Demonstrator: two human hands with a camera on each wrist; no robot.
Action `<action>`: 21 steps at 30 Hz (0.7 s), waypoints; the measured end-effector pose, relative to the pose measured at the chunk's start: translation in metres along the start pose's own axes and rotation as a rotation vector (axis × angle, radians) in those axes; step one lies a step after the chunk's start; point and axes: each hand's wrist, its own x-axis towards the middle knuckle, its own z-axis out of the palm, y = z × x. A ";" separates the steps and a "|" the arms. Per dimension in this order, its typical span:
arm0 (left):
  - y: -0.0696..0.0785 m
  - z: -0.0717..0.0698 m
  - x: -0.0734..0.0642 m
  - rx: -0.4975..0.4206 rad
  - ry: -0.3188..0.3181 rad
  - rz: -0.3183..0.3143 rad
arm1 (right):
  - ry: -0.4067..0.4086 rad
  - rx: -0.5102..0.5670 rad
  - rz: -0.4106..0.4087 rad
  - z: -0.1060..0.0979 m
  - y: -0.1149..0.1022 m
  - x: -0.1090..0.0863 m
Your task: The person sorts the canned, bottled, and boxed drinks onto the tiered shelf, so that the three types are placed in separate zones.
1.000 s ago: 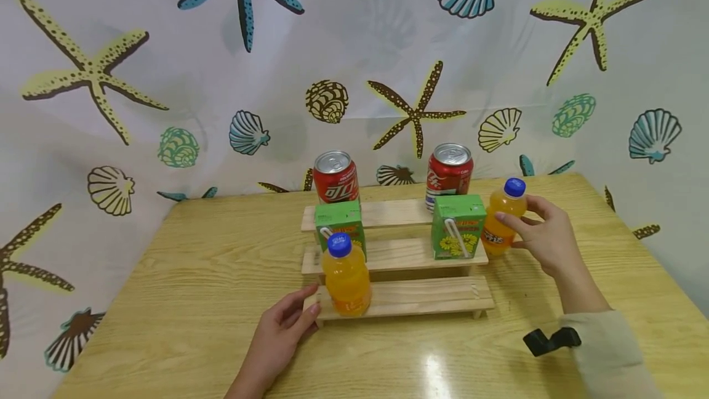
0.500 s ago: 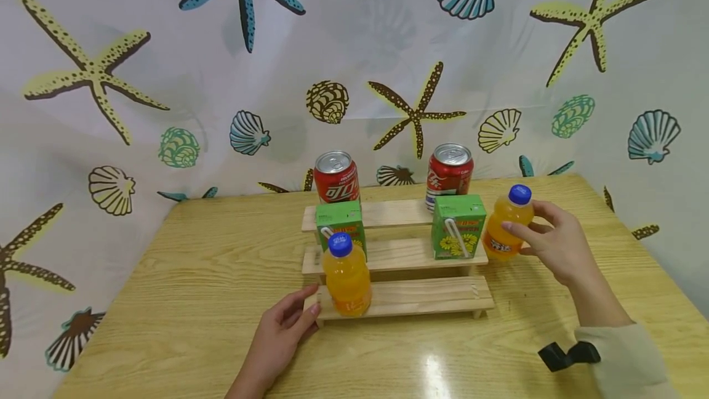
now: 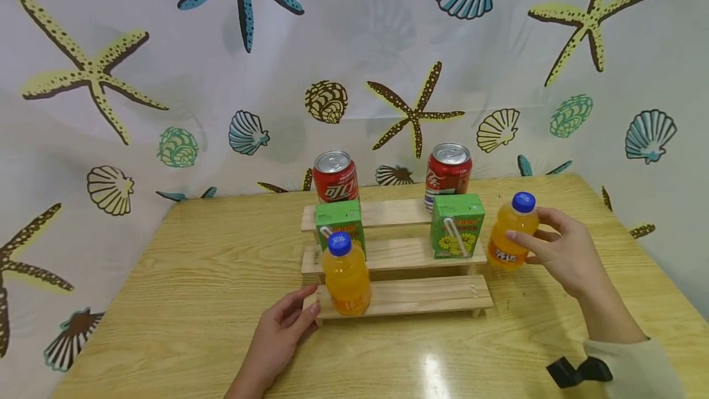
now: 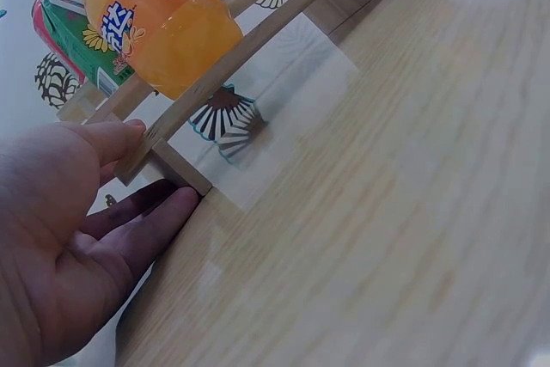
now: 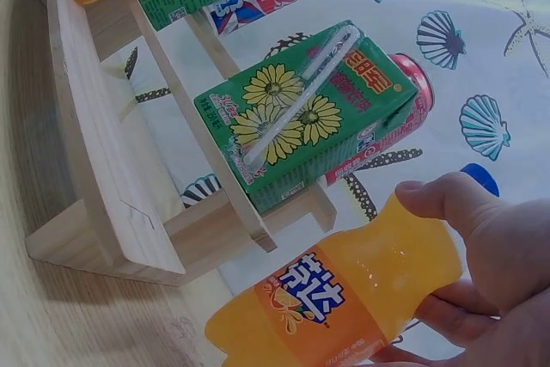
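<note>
In the head view my right hand (image 3: 570, 257) grips an orange soda bottle (image 3: 514, 226) with a blue cap, beside the right end of a three-step wooden display rack (image 3: 426, 295). The right wrist view shows the thumb near the neck of this soda bottle (image 5: 361, 285), its label facing out. My left hand (image 3: 279, 331) holds the left end of the bottom step between thumb and fingers; in the left wrist view the fingers (image 4: 159, 229) reach the rack's leg. A second orange soda bottle (image 3: 348, 282) stands upright on that step's left end.
Two green juice boxes, a left one (image 3: 339, 217) and a right one (image 3: 457, 226), stand on the middle step. Behind them a left red cola can (image 3: 335, 180) and a right red cola can (image 3: 447, 174) stand on the top step. A patterned cloth (image 3: 277, 66) hangs behind the wooden table (image 3: 210, 276).
My right hand has moved the soda bottle toward me and a little to the right, along the rack's right side. The left hand has stayed at the rack's end.
</note>
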 end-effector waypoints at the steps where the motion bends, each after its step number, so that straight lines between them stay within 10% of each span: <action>1: 0.000 0.000 0.000 0.006 0.001 0.002 | -0.005 0.013 0.004 0.000 0.000 -0.001; 21: -0.001 -0.001 0.002 0.091 0.011 0.009 | -0.035 0.049 0.017 -0.007 -0.002 -0.016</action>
